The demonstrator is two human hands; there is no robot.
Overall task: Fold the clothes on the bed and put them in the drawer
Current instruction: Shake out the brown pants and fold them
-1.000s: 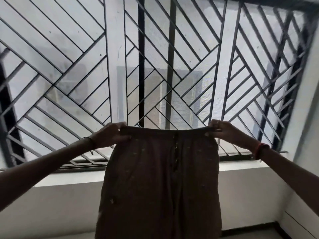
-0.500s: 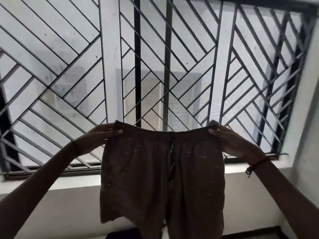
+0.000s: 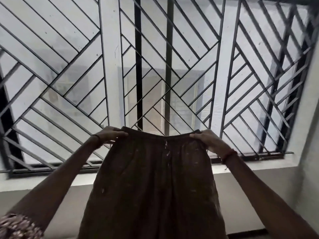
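A pair of brown shorts [image 3: 155,183] with small light marks and a drawstring hangs in the air in front of me, waistband up. My left hand [image 3: 110,134] grips the left end of the waistband. My right hand [image 3: 206,139] grips the right end. The cloth hangs straight down and runs off the bottom of the frame. Neither the bed nor the drawer is in view.
A large window with a diagonal metal grille [image 3: 72,80] fills the wall ahead. Below it runs a white sill [image 3: 259,165] over a grey wall. A side wall [image 3: 309,135] closes the right.
The shorts and both hands have dropped a little and come closer to me. The leg hems, visible half a second ago, are now out of the frame.
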